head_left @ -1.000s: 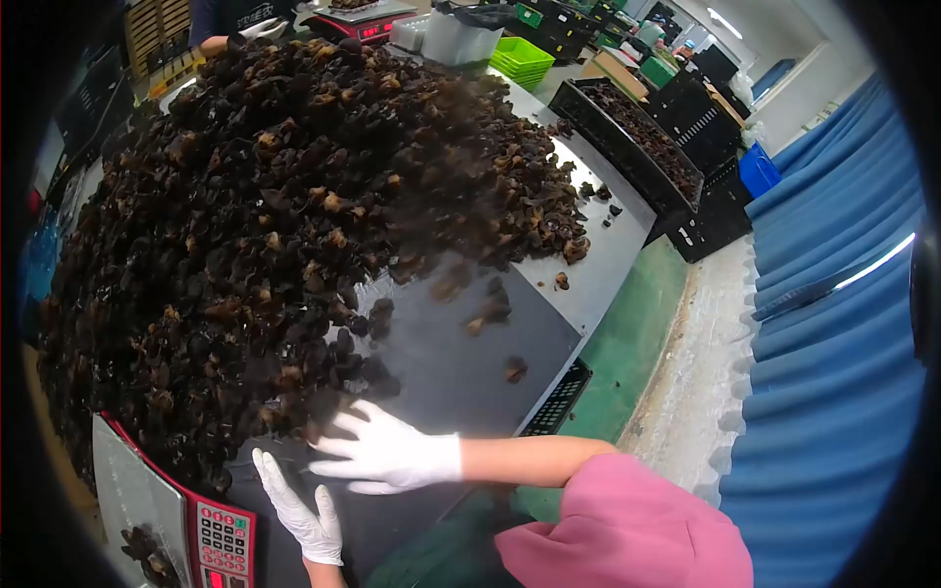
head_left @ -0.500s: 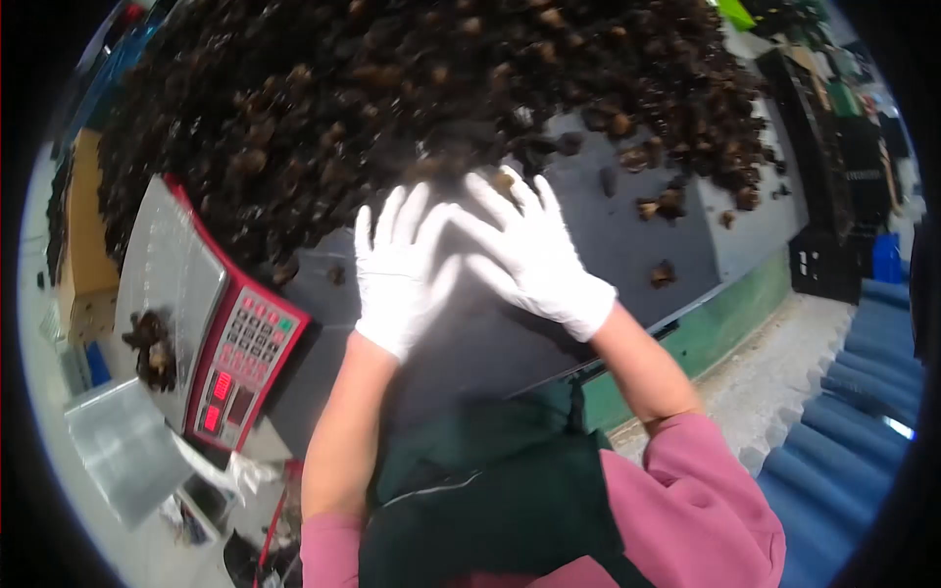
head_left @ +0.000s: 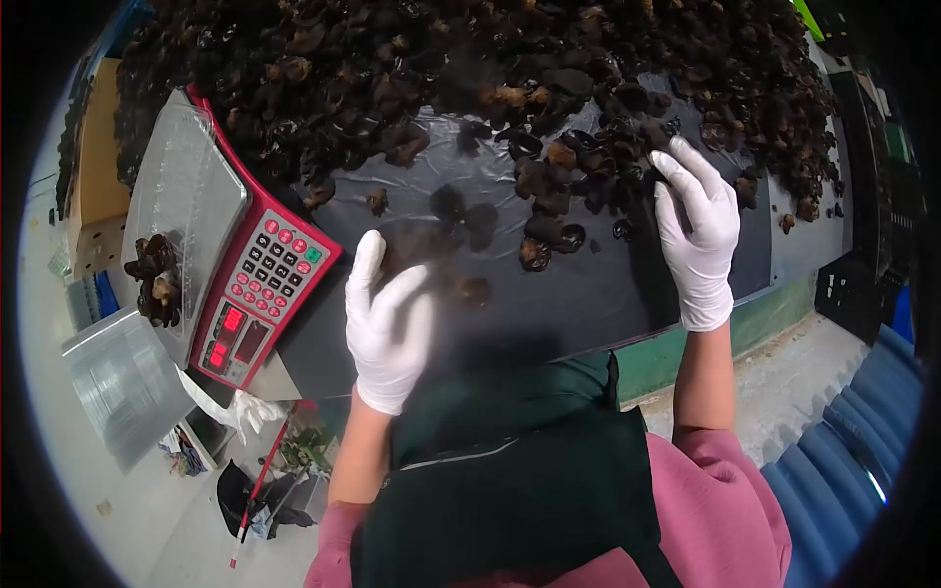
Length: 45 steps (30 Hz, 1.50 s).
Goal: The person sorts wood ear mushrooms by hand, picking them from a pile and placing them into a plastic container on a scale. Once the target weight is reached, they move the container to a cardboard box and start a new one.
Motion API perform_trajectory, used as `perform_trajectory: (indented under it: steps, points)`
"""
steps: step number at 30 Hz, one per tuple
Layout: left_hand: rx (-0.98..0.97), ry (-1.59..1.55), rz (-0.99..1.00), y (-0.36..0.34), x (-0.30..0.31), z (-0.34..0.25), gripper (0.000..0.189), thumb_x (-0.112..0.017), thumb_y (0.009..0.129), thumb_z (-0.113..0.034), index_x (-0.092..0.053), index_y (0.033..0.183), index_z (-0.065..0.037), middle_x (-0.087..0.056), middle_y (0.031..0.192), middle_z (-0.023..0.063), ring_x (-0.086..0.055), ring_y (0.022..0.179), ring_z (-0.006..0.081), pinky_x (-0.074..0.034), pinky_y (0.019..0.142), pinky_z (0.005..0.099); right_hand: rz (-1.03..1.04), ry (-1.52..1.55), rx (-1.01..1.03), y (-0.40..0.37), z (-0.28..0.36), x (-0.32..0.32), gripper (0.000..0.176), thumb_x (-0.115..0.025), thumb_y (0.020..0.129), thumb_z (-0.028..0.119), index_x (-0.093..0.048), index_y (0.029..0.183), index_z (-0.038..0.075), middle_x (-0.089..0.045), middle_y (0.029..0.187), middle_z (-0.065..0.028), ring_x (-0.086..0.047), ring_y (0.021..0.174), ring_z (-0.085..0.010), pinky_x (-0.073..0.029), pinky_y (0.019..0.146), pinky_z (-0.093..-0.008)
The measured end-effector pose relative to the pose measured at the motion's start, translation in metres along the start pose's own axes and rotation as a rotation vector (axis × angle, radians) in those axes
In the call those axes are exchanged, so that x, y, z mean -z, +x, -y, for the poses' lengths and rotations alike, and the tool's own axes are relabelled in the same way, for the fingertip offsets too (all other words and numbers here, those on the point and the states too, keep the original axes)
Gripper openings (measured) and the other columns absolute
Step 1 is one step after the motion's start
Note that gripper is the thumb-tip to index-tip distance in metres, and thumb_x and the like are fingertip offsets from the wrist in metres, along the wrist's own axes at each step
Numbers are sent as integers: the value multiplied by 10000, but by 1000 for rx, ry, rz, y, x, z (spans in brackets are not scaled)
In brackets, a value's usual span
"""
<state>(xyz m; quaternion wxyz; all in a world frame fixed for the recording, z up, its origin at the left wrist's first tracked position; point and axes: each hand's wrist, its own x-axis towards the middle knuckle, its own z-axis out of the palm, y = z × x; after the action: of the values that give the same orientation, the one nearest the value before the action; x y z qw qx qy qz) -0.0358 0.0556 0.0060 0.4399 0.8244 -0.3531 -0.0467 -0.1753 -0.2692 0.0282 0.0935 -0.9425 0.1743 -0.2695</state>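
White-gloved, my left hand [head_left: 387, 328] is above the near part of the dark grey tabletop [head_left: 578, 314], fingers apart and slightly blurred, nothing in its grasp. Blurred wood ear mushrooms [head_left: 475, 291] are just to its right. My right hand [head_left: 698, 230], gloved the same way, reaches to the pile's edge with bent, separated fingers; its fingertips overlap dark pieces there. Between the hands lies a loose cluster of wet brown wood ear mushrooms [head_left: 551, 191]. Behind, a big glossy pile of wood ear mushrooms [head_left: 392, 69] spreads across the table.
On the left stands a red digital scale [head_left: 270, 269] with lit red digits and a small mushroom clump [head_left: 157, 279] on its pan. A cardboard box [head_left: 98, 196] is beyond it. Clear plastic sheeting [head_left: 127, 382] hangs below. Blue corrugated material [head_left: 853, 431] sits at right.
My hands were close together at the pile's edge; now they are wide apart, the left lower, the right farther right. Several mushrooms now lie on the tabletop between them.
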Motion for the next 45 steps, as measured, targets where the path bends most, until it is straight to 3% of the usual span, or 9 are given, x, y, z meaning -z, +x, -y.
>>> perform_trajectory:
  steps: [7, 13, 21, 25, 30, 36, 39, 41, 45]
  points:
    - [29, 53, -22, -12, 12, -2, 324, -691, 865, 63, -716, 1170, -43, -627, 1378, 192, -622, 1268, 320, -481, 1084, 398, 71, 116, 100, -5, 57, -13, 330, -798, 777, 17, -735, 1067, 162, -694, 868, 3, -672, 808, -198, -487, 781, -346]
    - [19, 24, -10, -27, 18, -9, 293, -684, 862, 76, -729, 1128, -38, -711, 1220, 181, -697, 1109, 313, -535, 979, 377, 216, 185, 212, 16, 112, -39, 332, -794, 795, 177, -697, 1113, 172, -631, 892, 9, -605, 883, -218, -448, 848, -392]
    - [53, 89, -115, -29, 27, -6, 294, -674, 854, 94, -725, 1118, -27, -720, 1190, 165, -702, 1066, 287, -537, 954, 360, 276, 219, 181, 12, 106, -24, 339, -754, 807, 104, -671, 1132, 156, -628, 917, -13, -581, 903, -238, -418, 913, -400]
    - [18, 105, -181, -18, 18, 2, 308, -707, 839, 96, -724, 1120, -27, -721, 1137, 138, -709, 1001, 253, -558, 891, 323, 511, 279, 309, 7, 103, -8, 328, -761, 823, 166, -699, 1145, 150, -658, 996, -13, -590, 949, -230, -405, 956, -424]
    - [-90, 230, -146, 21, 6, -3, 401, -813, 815, -29, -709, 1200, -65, -652, 998, 116, -630, 783, 266, -505, 699, 354, 246, 248, 285, 38, 121, -42, 262, -717, 847, 104, -714, 1097, 181, -601, 866, 12, -586, 822, -205, -423, 845, -372]
    - [-126, 211, -170, 21, 19, -9, 170, -754, 825, 44, -723, 971, -37, -644, 930, 101, -628, 749, 240, -510, 690, 329, 226, 224, 275, 45, 120, -64, 169, -733, 835, 117, -690, 994, 156, -640, 880, -12, -622, 846, -221, -428, 825, -372]
    - [187, -95, -113, -20, 38, -16, 152, -678, 927, 64, -681, 1047, -29, -683, 1013, 97, -648, 776, 124, -537, 689, 256, 319, 500, 133, 28, 130, -25, 262, -816, 775, 87, -716, 1016, 112, -701, 919, -23, -637, 883, -230, -450, 878, -373]
    - [706, -723, 65, -29, 51, -36, 223, -524, 1080, -160, -619, 1195, 6, -689, 1189, 193, -712, 911, 207, -582, 730, 305, 464, 623, 179, 14, 144, -7, 278, -815, 769, 112, -728, 1033, 108, -702, 909, -21, -632, 881, -228, -449, 873, -374]
    - [1083, -1210, 168, -41, 47, -41, 424, -389, 1110, -324, -600, 1251, 16, -681, 1155, 204, -683, 898, 247, -548, 704, 321, 910, 632, 234, 26, 161, 5, 348, -776, 812, 200, -740, 1154, 147, -642, 800, -14, -604, 735, -219, -434, 796, -377]
